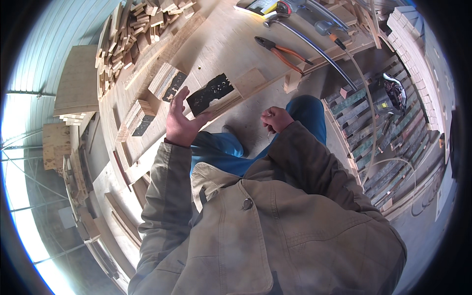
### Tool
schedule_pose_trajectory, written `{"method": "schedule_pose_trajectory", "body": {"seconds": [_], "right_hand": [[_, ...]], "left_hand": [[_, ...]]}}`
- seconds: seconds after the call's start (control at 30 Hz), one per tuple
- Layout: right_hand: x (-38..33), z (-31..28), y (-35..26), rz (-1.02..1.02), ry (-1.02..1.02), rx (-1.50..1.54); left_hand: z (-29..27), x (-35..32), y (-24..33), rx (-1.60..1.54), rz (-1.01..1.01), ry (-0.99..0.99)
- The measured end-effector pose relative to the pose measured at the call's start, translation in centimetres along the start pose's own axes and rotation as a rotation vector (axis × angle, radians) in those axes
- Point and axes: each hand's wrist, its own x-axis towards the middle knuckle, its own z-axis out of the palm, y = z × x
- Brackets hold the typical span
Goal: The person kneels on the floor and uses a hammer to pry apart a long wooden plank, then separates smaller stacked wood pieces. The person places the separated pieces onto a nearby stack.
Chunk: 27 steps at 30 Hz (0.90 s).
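My left hand (181,123) is open, thumb and fingers spread apart. It is at the near left end of a wooden piece with a black, chipped face (210,94); the thumb lies by the piece's near edge, and whether it presses on it I cannot tell. Closer to my body, my right hand (277,120) hangs over my lap with its fingers curled closed. A thin pale bit shows below those fingers, too small to name. Left of my left hand lie two stacked wood blocks with black ends, one block (168,82) behind the other block (137,118).
Orange-handled pliers (282,53) lie on the wooden workbench (231,34), with a hammer (309,51) to their right. A heap of wood offcuts (142,27) sits at the far left. A hose (366,81) runs down past a slatted pallet (364,123) on the right.
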Motion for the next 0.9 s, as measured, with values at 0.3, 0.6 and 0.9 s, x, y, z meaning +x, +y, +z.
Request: {"method": "schedule_pose_trajectory", "body": {"seconds": [0.3,0.6,0.9], "right_hand": [[-0.2,-0.3,-0.1,0.009,0.001,0.035],[-0.1,-0.2,-0.3,0.030,0.009,0.013],[-0.1,-0.3,-0.4,0.028,-0.005,0.013]], "left_hand": [[0.7,0.4,-1.3,-0.285,-0.069,-0.163],[1.2,-0.1,-3.5,-0.392,-0.118,-0.248],[1.5,0.0,-3.3,-0.488,-0.096,-0.203]]}}
